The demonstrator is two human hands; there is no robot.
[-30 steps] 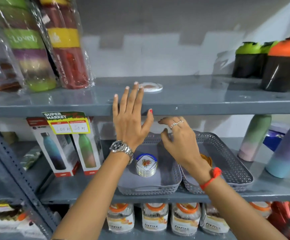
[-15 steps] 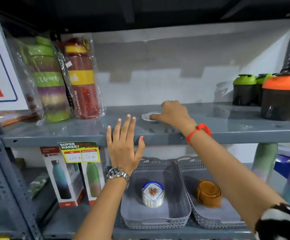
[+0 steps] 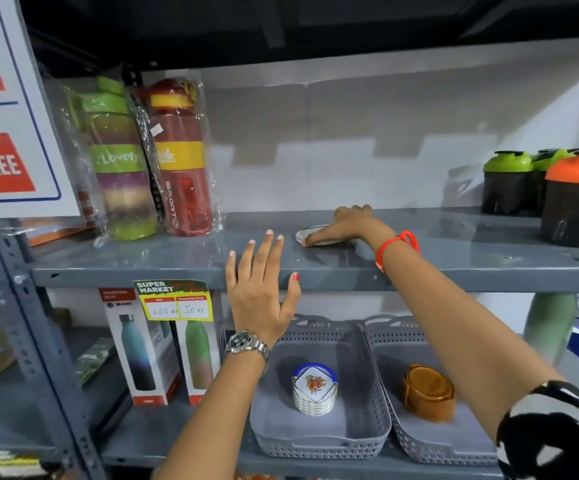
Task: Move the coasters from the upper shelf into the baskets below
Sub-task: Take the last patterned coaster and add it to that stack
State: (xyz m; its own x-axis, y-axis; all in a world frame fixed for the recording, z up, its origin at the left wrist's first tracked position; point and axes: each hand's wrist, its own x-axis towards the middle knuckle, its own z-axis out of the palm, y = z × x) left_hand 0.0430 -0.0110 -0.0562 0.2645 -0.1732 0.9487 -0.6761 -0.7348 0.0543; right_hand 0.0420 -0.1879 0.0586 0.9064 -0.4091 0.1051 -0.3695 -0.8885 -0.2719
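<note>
A single white coaster (image 3: 309, 231) lies flat on the grey upper shelf (image 3: 454, 261). My right hand (image 3: 346, 224) covers most of it, thumb at its near rim and fingers curled over its far side. In front of the shelf's edge hovers my left hand (image 3: 260, 292), fingers spread and holding nothing. On the shelf below, two grey perforated baskets sit side by side. The left basket (image 3: 319, 446) holds a stack of white floral coasters (image 3: 314, 388). An orange-brown coaster stack (image 3: 428, 391) sits in the right basket (image 3: 437, 452).
Wrapped sport bottles (image 3: 180, 157) stand at the upper shelf's left, and dark shakers (image 3: 575, 199) with green and orange lids at its right. Boxed bottles (image 3: 142, 344) sit left of the baskets under a yellow price tag (image 3: 173, 301). Pastel bottles (image 3: 549, 327) stand to the right.
My right hand rose from above the baskets to the upper shelf and settled over the white coaster. The left hand stayed open near the shelf edge. The camera tilted upward.
</note>
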